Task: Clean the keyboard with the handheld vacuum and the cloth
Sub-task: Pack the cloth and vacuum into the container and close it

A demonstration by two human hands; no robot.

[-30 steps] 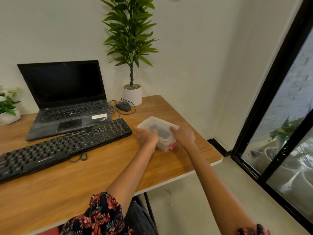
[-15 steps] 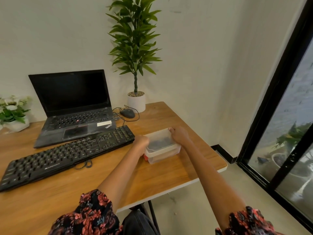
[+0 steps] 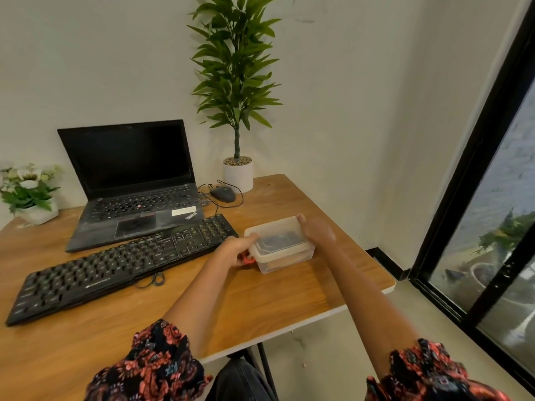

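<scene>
A clear plastic box with a lid (image 3: pixel 285 254) stands on the wooden desk (image 3: pixel 275 299), right of the black keyboard (image 3: pixel 121 264). Something dark shows through the lid; I cannot tell what it is. My left hand (image 3: pixel 238 250) grips the box's left end, fingers curled at the lid edge by a red clip. My right hand (image 3: pixel 317 231) holds the box's far right side, fingers curled over the rim. No vacuum or cloth is plainly visible.
An open black laptop (image 3: pixel 136 183) sits behind the keyboard, with a wired mouse (image 3: pixel 223 193) and a potted plant (image 3: pixel 238 172) at the back. A small flower pot (image 3: pixel 31 198) stands far left. The desk's right edge drops off near a glass door (image 3: pixel 492 227).
The box has been set flat and turned on the desk; my left hand slid from the top to its left end, my right hand to its far side. The camera view shifted left.
</scene>
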